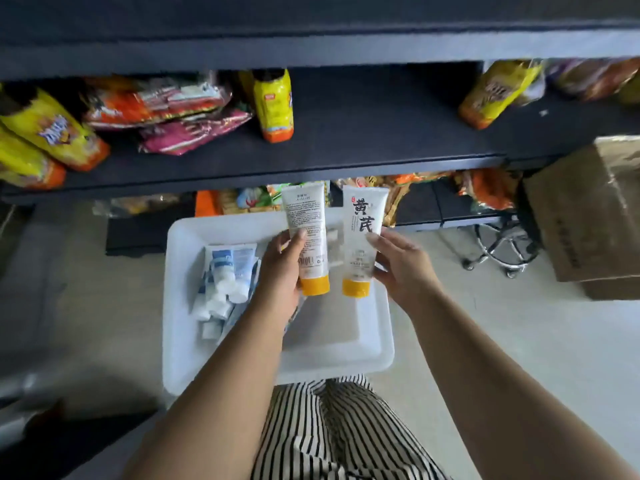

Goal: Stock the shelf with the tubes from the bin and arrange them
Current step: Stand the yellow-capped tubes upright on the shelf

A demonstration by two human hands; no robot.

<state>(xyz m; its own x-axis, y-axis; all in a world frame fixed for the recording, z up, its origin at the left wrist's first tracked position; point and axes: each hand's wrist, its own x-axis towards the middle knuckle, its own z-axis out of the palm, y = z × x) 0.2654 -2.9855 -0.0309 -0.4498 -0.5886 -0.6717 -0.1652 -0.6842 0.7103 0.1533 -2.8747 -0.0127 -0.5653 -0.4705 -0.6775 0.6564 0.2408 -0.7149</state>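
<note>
Above a white plastic bin, the left hand and right hand each grip a white orange-capped tube; blue-white tubes lie inside.

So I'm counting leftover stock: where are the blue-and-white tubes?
The blue-and-white tubes lie heaped in the white bin's left half, just left of the left hand.

I see a wide bare stretch on the dark shelf between the upright yellow bag and the tilted yellow bag at right. The left side is crowded with snack packets. The upper shelf board overhangs it all.
</note>
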